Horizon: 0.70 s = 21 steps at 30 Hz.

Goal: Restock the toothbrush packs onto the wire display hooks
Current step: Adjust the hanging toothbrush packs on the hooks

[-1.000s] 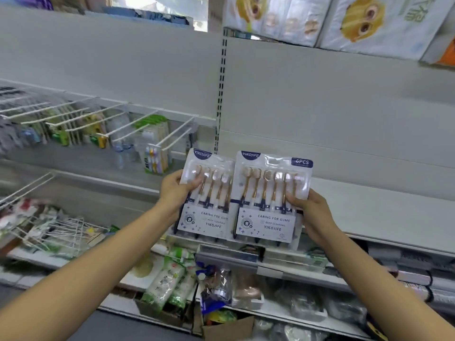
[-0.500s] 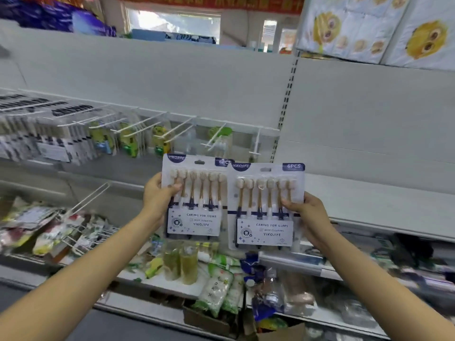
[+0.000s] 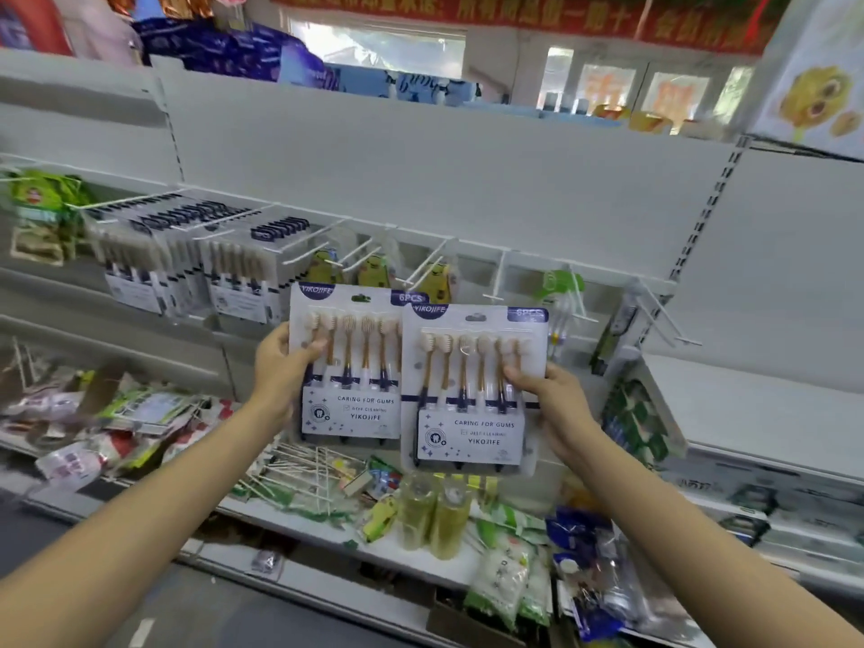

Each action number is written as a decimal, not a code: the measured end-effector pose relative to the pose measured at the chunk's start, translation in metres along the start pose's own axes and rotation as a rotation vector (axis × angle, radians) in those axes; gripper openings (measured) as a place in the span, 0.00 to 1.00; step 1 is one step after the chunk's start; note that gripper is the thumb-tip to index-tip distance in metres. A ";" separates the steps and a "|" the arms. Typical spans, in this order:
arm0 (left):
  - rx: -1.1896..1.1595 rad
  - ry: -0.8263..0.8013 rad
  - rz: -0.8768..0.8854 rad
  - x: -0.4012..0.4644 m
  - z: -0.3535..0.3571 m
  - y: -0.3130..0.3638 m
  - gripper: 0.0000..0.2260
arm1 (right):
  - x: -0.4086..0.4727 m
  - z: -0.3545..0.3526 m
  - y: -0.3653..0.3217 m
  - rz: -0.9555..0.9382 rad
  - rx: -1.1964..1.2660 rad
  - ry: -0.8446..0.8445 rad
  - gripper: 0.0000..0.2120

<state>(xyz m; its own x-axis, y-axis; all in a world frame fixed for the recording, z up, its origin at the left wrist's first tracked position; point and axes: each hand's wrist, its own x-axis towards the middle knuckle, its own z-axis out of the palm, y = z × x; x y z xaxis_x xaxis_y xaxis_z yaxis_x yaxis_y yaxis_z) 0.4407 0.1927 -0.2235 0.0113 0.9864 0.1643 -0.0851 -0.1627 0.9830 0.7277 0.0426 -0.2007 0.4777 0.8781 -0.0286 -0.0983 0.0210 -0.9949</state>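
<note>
While right pack (image 3: 472, 390) overlaps left pack (image 3: 348, 367), each hand's grip holds one

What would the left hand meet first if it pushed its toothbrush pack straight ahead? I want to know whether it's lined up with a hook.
Probably the matching toothbrush packs already hanging, just up-left of the left hand and its pack. Depth is unclear, so it might reach the back panel instead.

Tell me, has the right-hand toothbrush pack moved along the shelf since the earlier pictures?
Yes. The right-hand pack went left, away from the slotted upright.
</note>
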 end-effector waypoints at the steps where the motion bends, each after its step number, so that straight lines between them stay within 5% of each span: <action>1: -0.012 0.011 -0.006 0.009 -0.008 -0.002 0.06 | 0.006 0.009 0.000 -0.001 0.001 -0.010 0.05; 21: -0.045 -0.055 0.008 0.151 -0.120 -0.035 0.07 | 0.085 0.153 0.040 -0.069 -0.075 -0.130 0.10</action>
<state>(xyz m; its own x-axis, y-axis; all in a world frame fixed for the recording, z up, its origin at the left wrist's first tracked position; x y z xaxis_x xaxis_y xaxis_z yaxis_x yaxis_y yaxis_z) 0.3254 0.3508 -0.2425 0.0651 0.9820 0.1773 -0.1299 -0.1678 0.9772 0.6310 0.1909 -0.2287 0.3637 0.9303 0.0476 -0.0015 0.0517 -0.9987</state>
